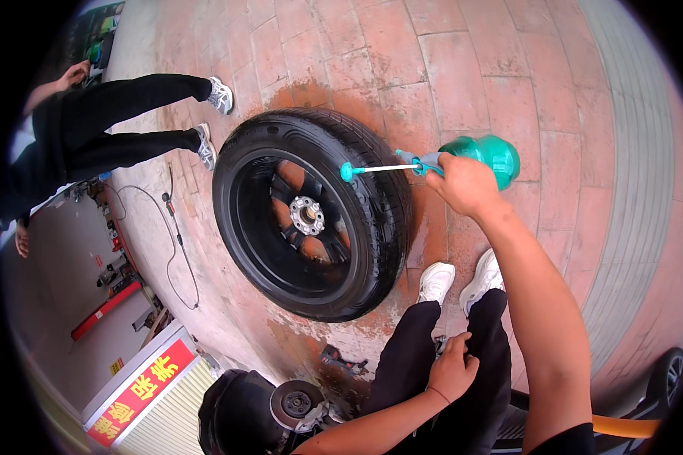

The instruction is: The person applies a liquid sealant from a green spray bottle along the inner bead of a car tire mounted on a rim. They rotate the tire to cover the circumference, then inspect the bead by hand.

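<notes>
Spray bottle (pixel 499 156) might slip if its top's wet, since only the right hand (pixel 467 183) grips it, left hand (pixel 453 370) loosely curled.

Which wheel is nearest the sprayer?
The large wheel in mid-picture, just left of the sprayer in the right hand; the other wheel is farther off, at the lower-right edge.
</notes>
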`<action>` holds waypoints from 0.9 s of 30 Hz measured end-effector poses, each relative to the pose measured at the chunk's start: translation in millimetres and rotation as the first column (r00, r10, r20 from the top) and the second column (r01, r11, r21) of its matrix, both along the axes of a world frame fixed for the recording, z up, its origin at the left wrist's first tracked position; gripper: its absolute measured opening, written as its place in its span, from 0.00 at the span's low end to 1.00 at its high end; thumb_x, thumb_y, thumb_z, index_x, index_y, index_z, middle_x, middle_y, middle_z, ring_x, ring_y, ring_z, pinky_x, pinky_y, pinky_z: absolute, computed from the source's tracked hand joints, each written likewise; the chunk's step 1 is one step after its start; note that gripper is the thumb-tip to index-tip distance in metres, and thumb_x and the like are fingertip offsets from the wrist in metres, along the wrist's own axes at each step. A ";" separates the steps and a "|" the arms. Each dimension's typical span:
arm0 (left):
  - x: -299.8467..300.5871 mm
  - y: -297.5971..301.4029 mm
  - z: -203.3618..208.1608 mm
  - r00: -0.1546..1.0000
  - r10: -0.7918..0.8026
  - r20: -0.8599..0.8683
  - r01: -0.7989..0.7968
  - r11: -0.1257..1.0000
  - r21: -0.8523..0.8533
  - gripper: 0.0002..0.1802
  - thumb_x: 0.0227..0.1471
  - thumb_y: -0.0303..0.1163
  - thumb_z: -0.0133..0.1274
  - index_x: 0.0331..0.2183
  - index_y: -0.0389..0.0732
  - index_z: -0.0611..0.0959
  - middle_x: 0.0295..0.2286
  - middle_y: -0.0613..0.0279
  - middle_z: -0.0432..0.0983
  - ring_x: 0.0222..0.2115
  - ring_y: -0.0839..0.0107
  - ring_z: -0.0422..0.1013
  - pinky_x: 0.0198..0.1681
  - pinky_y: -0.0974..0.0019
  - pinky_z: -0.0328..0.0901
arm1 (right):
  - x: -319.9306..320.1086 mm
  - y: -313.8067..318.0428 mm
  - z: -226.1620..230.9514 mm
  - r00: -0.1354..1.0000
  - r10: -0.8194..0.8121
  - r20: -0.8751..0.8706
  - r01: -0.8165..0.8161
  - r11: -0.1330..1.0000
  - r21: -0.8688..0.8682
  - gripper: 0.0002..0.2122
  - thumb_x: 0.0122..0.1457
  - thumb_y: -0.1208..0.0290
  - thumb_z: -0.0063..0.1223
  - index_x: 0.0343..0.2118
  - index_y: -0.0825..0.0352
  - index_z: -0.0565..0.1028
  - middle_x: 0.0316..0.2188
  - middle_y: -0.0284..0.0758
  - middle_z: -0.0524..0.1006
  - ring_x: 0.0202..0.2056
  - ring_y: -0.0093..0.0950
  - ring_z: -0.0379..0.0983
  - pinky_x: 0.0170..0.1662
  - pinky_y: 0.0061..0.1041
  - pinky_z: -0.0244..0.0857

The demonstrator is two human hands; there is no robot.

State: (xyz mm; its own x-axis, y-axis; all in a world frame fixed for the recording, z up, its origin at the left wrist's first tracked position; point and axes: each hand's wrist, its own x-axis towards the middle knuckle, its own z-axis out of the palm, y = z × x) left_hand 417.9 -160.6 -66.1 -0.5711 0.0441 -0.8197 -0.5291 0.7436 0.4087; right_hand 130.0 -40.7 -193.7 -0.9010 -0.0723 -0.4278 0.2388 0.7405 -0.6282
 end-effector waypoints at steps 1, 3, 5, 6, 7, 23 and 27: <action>-2.4 2.8 2.4 1.000 0.013 0.022 -0.013 1.000 -0.023 0.25 0.52 0.27 0.53 0.54 0.39 0.73 0.39 0.53 0.74 0.30 0.59 0.76 0.36 0.59 0.72 | -6.3 -1.7 0.4 1.000 0.008 0.001 -0.008 1.000 -0.016 0.19 0.60 0.52 0.54 0.35 0.68 0.77 0.29 0.46 0.81 0.34 0.45 0.79 0.39 0.45 0.73; -8.3 13.8 2.1 0.999 0.046 -0.016 -0.046 0.999 0.014 0.26 0.52 0.26 0.54 0.54 0.39 0.73 0.38 0.54 0.74 0.27 0.62 0.74 0.34 0.61 0.71 | -17.9 -2.6 1.3 1.000 0.008 -0.004 -0.008 0.998 -0.070 0.20 0.60 0.52 0.54 0.35 0.68 0.77 0.30 0.47 0.81 0.35 0.46 0.79 0.39 0.45 0.73; -6.5 20.6 5.6 0.996 0.088 -0.032 -0.087 0.996 0.021 0.26 0.52 0.25 0.55 0.53 0.39 0.73 0.38 0.55 0.74 0.25 0.64 0.73 0.33 0.62 0.70 | -27.0 -3.5 8.7 1.000 -0.007 -0.008 0.006 0.989 -0.145 0.20 0.61 0.51 0.53 0.35 0.69 0.77 0.30 0.47 0.81 0.35 0.47 0.79 0.39 0.45 0.73; 0.3 25.1 5.2 0.993 0.114 -0.031 -0.113 0.993 0.014 0.26 0.51 0.25 0.55 0.53 0.39 0.73 0.38 0.55 0.74 0.25 0.64 0.72 0.32 0.62 0.70 | -26.0 -1.6 14.7 1.000 0.001 0.021 0.003 0.982 -0.187 0.23 0.60 0.47 0.53 0.36 0.69 0.77 0.31 0.49 0.81 0.37 0.49 0.79 0.40 0.45 0.72; 5.0 27.0 5.7 0.989 0.141 -0.033 -0.141 0.990 0.008 0.26 0.51 0.25 0.55 0.53 0.39 0.73 0.38 0.56 0.74 0.24 0.65 0.72 0.32 0.63 0.70 | -23.7 0.4 20.8 0.997 0.004 0.077 0.014 0.975 -0.223 0.24 0.60 0.46 0.54 0.37 0.69 0.76 0.32 0.50 0.81 0.37 0.49 0.78 0.41 0.45 0.72; 88.2 -79.3 25.4 0.900 0.417 0.124 -0.403 0.907 -0.125 0.23 0.52 0.34 0.55 0.51 0.40 0.75 0.38 0.50 0.78 0.37 0.53 0.77 0.43 0.54 0.71 | 219.3 79.0 53.5 0.847 -0.507 0.160 0.523 0.849 -0.076 0.17 0.63 0.67 0.59 0.50 0.71 0.73 0.37 0.36 0.79 0.39 0.32 0.74 0.47 0.33 0.68; 157.6 -136.0 7.6 0.849 0.497 0.180 -0.451 0.859 -0.244 0.23 0.52 0.37 0.57 0.49 0.40 0.77 0.37 0.51 0.80 0.38 0.53 0.78 0.44 0.54 0.71 | 271.1 65.1 82.1 0.708 -0.630 0.320 0.656 0.754 0.034 0.20 0.64 0.67 0.58 0.54 0.72 0.72 0.44 0.40 0.79 0.45 0.32 0.74 0.52 0.33 0.66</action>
State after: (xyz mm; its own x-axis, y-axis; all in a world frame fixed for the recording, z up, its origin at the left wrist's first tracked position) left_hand 575.5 -296.6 -58.6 -0.2788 -0.3488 -0.8948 -0.8970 0.4273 0.1129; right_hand 401.1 24.5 -111.6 -0.5726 0.4333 -0.6959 0.8198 0.2910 -0.4933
